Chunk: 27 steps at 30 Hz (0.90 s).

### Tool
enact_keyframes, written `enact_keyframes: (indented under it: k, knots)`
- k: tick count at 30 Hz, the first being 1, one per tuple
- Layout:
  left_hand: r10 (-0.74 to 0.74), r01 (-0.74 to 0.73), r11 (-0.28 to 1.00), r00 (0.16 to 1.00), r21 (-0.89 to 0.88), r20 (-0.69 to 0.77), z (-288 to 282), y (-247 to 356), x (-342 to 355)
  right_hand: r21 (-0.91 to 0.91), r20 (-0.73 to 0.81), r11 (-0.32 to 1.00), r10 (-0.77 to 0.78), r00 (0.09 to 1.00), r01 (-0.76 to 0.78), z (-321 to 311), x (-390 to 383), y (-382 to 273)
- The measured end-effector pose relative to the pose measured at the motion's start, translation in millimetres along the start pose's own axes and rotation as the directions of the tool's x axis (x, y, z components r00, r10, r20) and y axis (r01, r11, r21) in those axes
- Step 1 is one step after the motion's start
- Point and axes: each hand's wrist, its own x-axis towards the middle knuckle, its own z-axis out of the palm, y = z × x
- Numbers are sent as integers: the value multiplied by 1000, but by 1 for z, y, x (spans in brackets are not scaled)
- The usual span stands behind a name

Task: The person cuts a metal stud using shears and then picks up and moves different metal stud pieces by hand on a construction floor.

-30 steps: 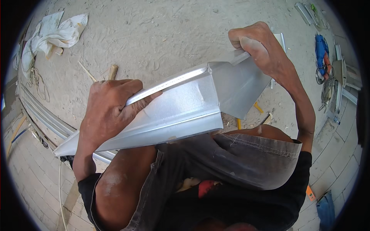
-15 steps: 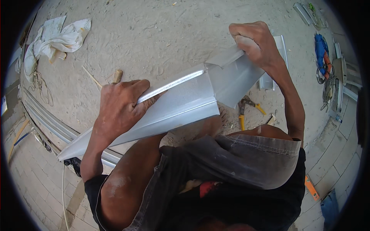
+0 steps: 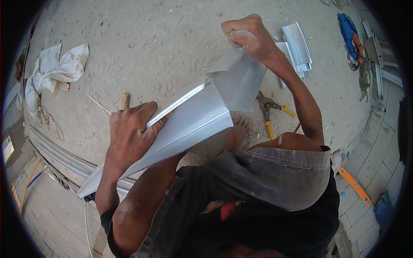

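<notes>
A long silvery sheet-metal channel (image 3: 191,118) lies slantwise across my lap, its left end low by my left forearm. My left hand (image 3: 133,129) is closed round its far folded edge. At the channel's right end a cut flap (image 3: 243,81) bends upward at a crease. My right hand (image 3: 251,36) grips the top of this flap in a fist, away from the ground. Below the flap, pliers-like snips with yellow handles (image 3: 271,112) lie on the dusty ground near my foot. A wooden handle (image 3: 125,101) shows just beyond my left hand.
Several short metal profile pieces (image 3: 297,47) lie beyond my right forearm. A white sack (image 3: 60,66) is at far left, with long metal strips (image 3: 64,155) below it. A blue and orange corded tool (image 3: 350,36) and an orange spirit level (image 3: 355,185) lie at right.
My right hand has pulled the flap up and to the left, so it bends more steeply at the crease. My left hand keeps its hold. The view has shifted slightly, showing more metal pieces.
</notes>
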Motion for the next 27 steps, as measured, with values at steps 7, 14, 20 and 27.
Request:
enact_keyframes:
  k: [7, 14, 20, 27]
  knots:
    - [-20, 41, 982, 993, -183, 116, -7, 14, 13, 592, 166, 792, 63, 984, -151, 17, -25, 5]
    - [-31, 83, 969, 975, -232, 222, 2, 21, 17, 891, -59, 453, 19, 998, 44, 128, -24, -4]
    - [-63, 67, 997, 994, -39, 93, 9, 15, 13, 164, -18, 979, 125, 992, -121, 15, -29, 1]
    - [-33, 75, 978, 977, -192, 212, 39, 11, 36, 656, -434, 752, 315, 844, 57, 159, -66, 54]
